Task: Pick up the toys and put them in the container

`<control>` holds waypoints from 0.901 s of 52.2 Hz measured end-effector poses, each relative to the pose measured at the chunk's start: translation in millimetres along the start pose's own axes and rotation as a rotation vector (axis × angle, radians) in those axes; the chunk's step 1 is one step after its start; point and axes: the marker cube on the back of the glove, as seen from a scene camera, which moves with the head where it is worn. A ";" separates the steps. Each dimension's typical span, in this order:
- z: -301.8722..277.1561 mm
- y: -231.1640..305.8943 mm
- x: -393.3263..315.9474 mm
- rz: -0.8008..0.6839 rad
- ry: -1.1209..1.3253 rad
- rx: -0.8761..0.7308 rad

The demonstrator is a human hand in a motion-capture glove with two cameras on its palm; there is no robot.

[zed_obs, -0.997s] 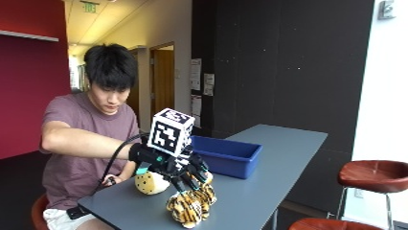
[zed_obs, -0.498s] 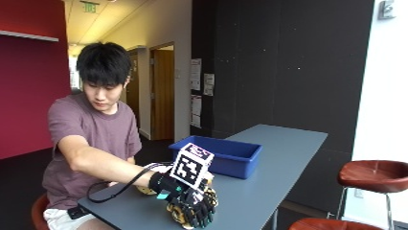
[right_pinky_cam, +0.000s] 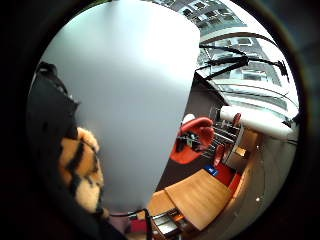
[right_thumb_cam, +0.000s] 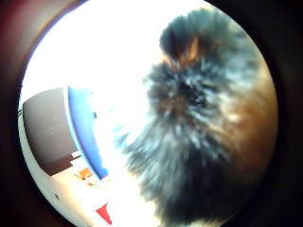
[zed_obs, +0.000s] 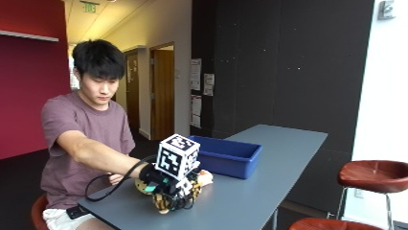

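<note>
A long grey surface [zed_obs: 280, 158] runs toward a dark panelled wall [zed_obs: 287, 62]. A red wall [zed_obs: 28, 86] and wooden doors [zed_obs: 163, 91] stand behind; red-brown stools [zed_obs: 373, 175] sit beside the surface.

The surface [zed_obs: 280, 167] is bare from the blue container [zed_obs: 224, 155] to its far end, and along the edge nearest the stools; a hand can pass freely there. The container stands near the person's side, its top open and unobstructed from above. Its near wall rises between the gloved right hand [zed_obs: 171, 186] and the interior. The striped plush toy [zed_obs: 167, 200] lies under that hand at the near end. A second toy [zed_obs: 141, 186], largely hidden, sits just beside the wrist. The red stool [zed_obs: 373, 173] stands off the surface edge.
</note>
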 end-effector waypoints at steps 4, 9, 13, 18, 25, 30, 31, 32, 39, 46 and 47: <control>-25.6 19.7 2.3 -0.005 -0.047 0.002; -87.7 47.3 7.0 0.001 -0.086 0.079; -141.1 72.0 -2.0 -0.009 -0.089 0.156; -197.0 103.6 -38.9 -0.050 -0.050 0.245; -257.9 130.5 -136.4 -0.144 -0.001 0.332; -270.4 128.7 -209.1 -0.205 -0.006 0.353; -270.4 127.2 -225.5 -0.228 -0.012 0.354; -269.5 125.4 -241.3 -0.261 -0.016 0.354; -245.8 98.0 -336.5 -0.437 0.030 0.339; -204.3 47.3 -416.7 -0.477 0.139 0.334; -198.6 41.8 -422.1 -0.510 0.165 0.335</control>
